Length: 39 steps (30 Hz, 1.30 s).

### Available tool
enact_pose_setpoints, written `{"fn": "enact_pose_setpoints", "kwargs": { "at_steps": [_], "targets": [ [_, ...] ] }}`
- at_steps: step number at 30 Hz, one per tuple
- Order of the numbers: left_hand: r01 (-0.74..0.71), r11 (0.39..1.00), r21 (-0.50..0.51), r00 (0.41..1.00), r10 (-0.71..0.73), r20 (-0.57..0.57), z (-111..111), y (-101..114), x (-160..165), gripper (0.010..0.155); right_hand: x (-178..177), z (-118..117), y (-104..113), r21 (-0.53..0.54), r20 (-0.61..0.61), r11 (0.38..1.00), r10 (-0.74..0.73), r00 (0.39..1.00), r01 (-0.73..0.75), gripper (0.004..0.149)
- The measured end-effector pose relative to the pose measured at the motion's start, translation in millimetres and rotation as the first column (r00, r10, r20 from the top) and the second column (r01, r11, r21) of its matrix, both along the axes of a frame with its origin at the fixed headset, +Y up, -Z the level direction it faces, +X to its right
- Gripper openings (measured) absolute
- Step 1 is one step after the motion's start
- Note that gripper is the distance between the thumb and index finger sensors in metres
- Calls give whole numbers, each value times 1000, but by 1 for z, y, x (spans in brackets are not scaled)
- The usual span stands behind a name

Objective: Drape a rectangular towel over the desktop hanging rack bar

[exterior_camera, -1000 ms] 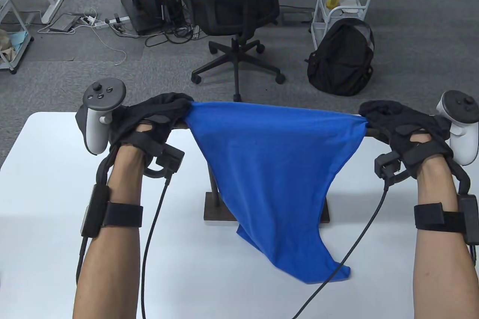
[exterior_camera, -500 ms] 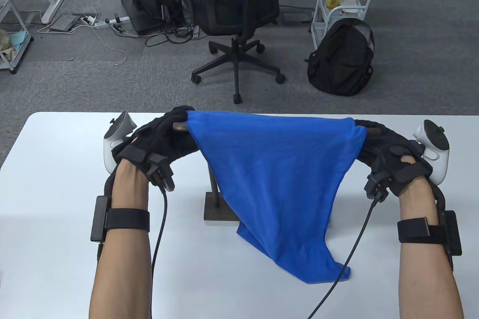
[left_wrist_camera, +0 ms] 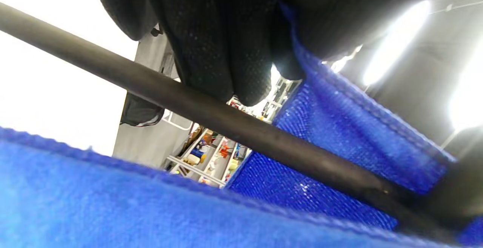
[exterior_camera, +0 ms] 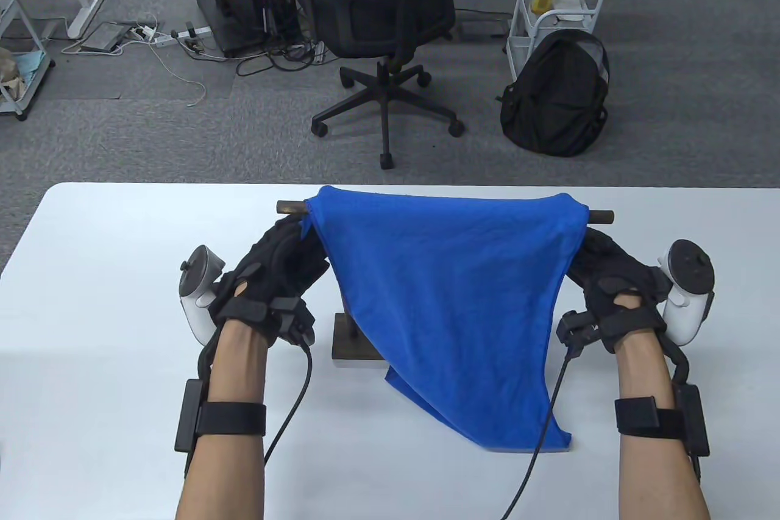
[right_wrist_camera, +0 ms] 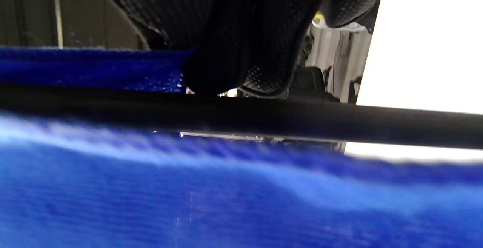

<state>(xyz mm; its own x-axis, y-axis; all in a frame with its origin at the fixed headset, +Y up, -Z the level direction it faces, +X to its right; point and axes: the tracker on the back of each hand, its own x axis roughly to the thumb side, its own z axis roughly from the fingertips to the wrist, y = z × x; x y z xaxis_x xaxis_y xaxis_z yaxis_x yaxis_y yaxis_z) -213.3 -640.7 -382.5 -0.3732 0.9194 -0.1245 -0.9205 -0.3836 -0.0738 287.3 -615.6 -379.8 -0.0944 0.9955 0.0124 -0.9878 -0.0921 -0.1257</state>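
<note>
Change: both hands have dropped from bar height toward the near side, and the bar's two ends now show bare
Left hand (exterior_camera: 277, 273): below and just in front of the bar's left end, palm down, fingers reaching up to the towel's left corner; in the left wrist view the fingertips (left_wrist_camera: 226, 59) close on the towel's hem just above the bar
Right hand (exterior_camera: 612, 282): mirrors it under the right end, fingers pointing up toward the towel's right corner; in the right wrist view the fingers (right_wrist_camera: 271, 63) sit against the bar beside the towel edge, but whether they pinch cloth I cannot tell
Towel (exterior_camera: 448, 288): blue, draped over the bar (exterior_camera: 600, 217) between the two hands, the near half hanging down in a narrowing flap whose tip lies on the table (exterior_camera: 109, 276)
Rack: dark base (exterior_camera: 350, 349) on the table under the towel, between the forearms
</note>
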Motion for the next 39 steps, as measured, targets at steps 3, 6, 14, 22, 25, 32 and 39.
{"fn": "enact_pose_setpoints", "kwargs": {
  "at_steps": [3,6,14,22,25,32,39],
  "targets": [
    [-13,999,30,1000,14,-18,2,-6,4,36,-2,7,1,45,76,997,52,996,-55,38],
    [-25,997,67,1000,26,-12,4,-8,5,37,-4,10,3,59,104,994,84,991,-91,38],
    [5,994,109,999,0,-38,5,-22,5,36,-9,9,1,80,156,982,160,975,-174,38],
    [4,1000,11,1000,-4,-19,1,-50,2,36,-11,0,-21,6,143,975,218,965,-222,38],
    [23,1000,-18,1000,-24,-9,0,-58,2,36,-13,-3,-27,-11,144,968,249,958,-250,38],
    [68,993,-96,998,-68,11,-1,-86,-2,36,-13,-8,-43,-66,136,952,305,943,-298,38],
    [113,984,-141,994,-113,8,0,-99,-4,36,-14,-12,-58,-115,126,937,342,931,-329,38]
  ]
}}
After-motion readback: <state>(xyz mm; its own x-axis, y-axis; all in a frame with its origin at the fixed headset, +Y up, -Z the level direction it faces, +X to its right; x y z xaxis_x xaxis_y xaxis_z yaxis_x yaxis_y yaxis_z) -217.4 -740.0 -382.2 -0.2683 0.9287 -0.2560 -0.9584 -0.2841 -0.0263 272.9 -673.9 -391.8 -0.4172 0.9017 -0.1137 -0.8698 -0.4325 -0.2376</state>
